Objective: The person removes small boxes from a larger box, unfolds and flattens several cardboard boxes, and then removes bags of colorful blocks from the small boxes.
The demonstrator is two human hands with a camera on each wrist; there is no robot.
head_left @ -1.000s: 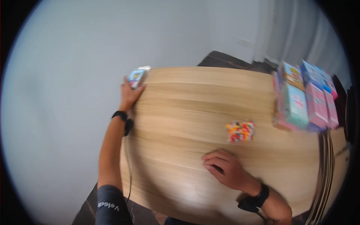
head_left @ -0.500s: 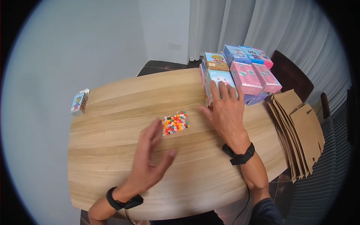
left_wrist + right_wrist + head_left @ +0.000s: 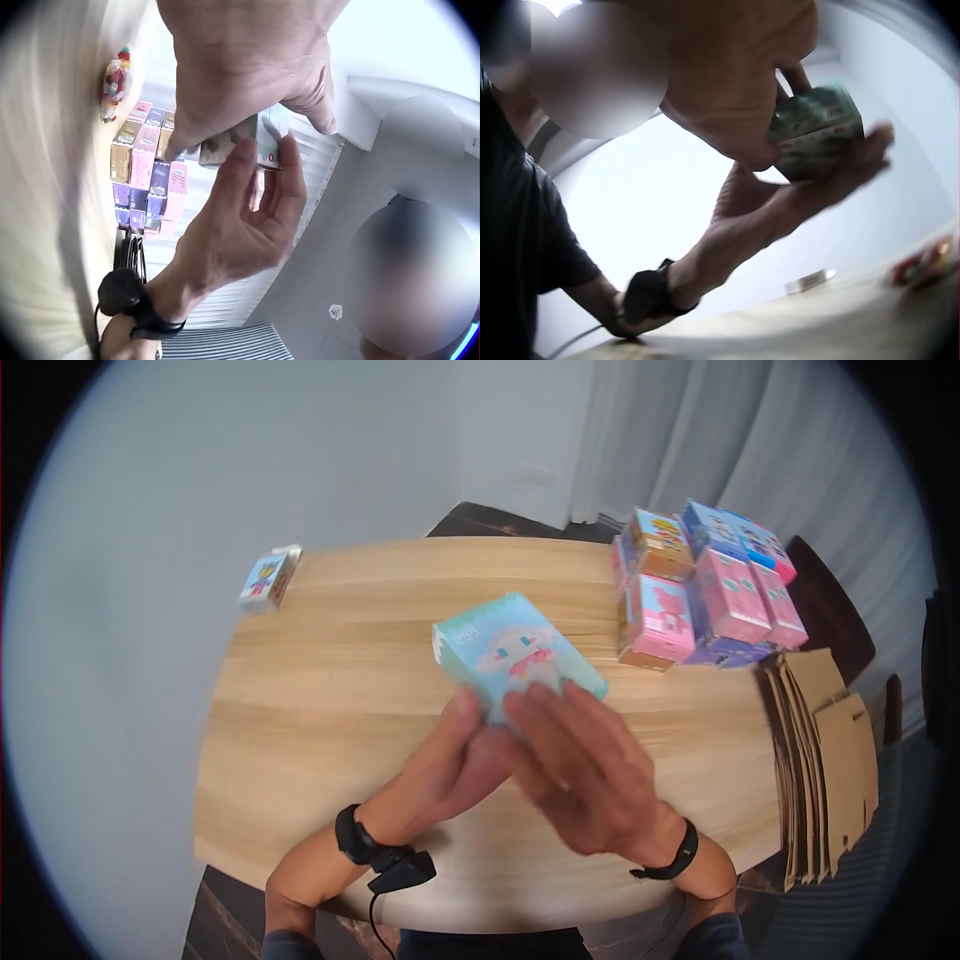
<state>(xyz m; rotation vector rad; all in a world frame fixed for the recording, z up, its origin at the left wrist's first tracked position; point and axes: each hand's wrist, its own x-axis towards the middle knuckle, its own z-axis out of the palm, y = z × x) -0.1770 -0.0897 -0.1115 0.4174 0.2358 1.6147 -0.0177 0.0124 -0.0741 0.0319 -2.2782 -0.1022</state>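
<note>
Both hands hold a pale turquoise box (image 3: 520, 650) with a white character on it, tilted above the table. My left hand (image 3: 450, 765) is at its near left side; in the right wrist view the left fingers (image 3: 847, 172) lie extended along its underside. My right hand (image 3: 595, 780), blurred, has its fingers at the near edge. In the left wrist view the right hand (image 3: 255, 217) has thumb and fingertips around one end of the box (image 3: 266, 142). The bag of colourful pieces (image 3: 116, 86) lies on the table, hidden in the head view.
Stacked pink, blue and brown boxes (image 3: 735, 595) stand at the back right. Folded cardboard (image 3: 830, 760) leans at the table's right edge, beside a dark chair (image 3: 830, 610). A small box (image 3: 268, 580) sits at the far left corner of the table (image 3: 320, 680).
The turquoise box has left the front of the stack, exposing a pink box, and moved left in the right hand. The left hand now meets it. The head view has shifted.
</note>
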